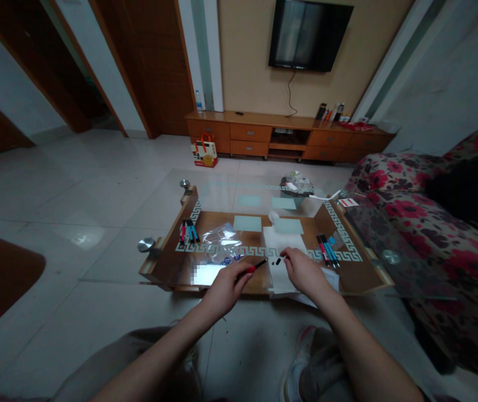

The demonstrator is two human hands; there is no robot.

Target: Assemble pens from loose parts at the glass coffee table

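My left hand (225,283) is closed around the red grip of a pen (259,265), whose black end points up and to the right. Beside that end, small black pieces (278,261) lie over a white sheet (279,278) at the front of the glass coffee table (117,271). My right hand (304,271) hovers just right of these pieces, thumb and fingertips pinched together; whatever is between them is too small to make out. A group of red, blue and black pens (190,230) sits on the left, and another group of pens (328,251) on the right.
Clear plastic bags (222,241) lie left of the white sheet. Toward the table's far right stands a dark tray with crumpled plastic (297,184). A flowered sofa (406,195) borders the right side. Beyond are a paper bag (205,153) and a wooden TV cabinet (251,133).
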